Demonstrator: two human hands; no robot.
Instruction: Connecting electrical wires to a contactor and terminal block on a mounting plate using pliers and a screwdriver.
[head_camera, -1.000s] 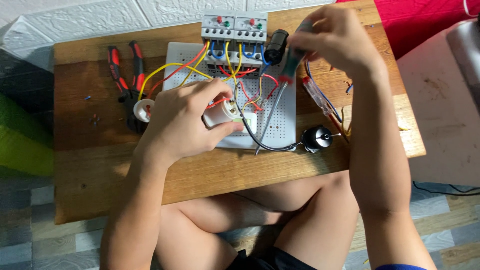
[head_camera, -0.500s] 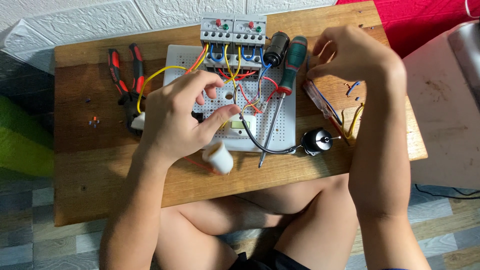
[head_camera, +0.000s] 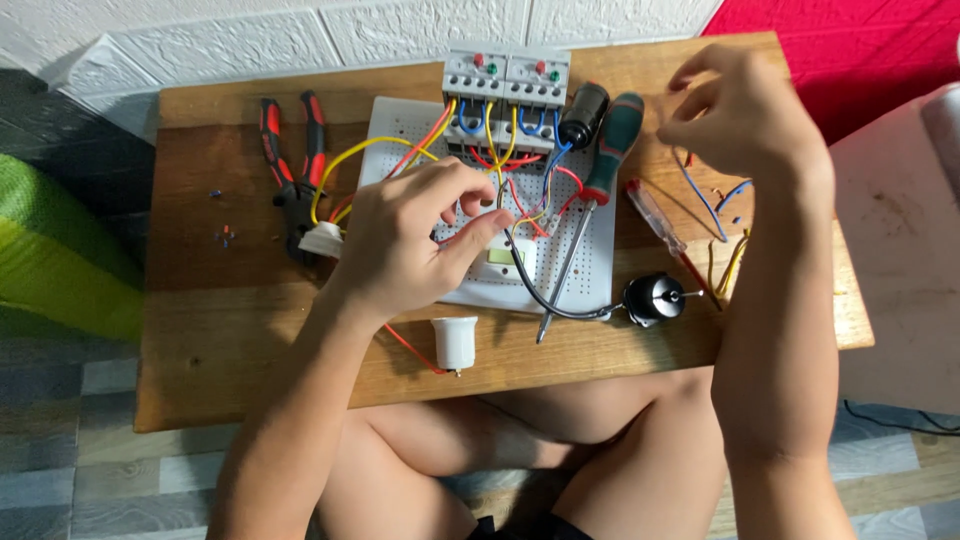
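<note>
White brick wall backs a low wooden table (head_camera: 200, 340). Wiring is in hand: left hand (head_camera: 400, 245) rests on the perforated board (head_camera: 590, 270) at table centre, fingers curled, thumb by a white switch (head_camera: 500, 262). Right hand (head_camera: 745, 110) hovers over the far right corner, fingertips loosely pinched, apparently on nothing. White socket (head_camera: 454, 343) lies near the front edge, off the board; next move likely calls for steadying the wires (head_camera: 510, 195)
</note>
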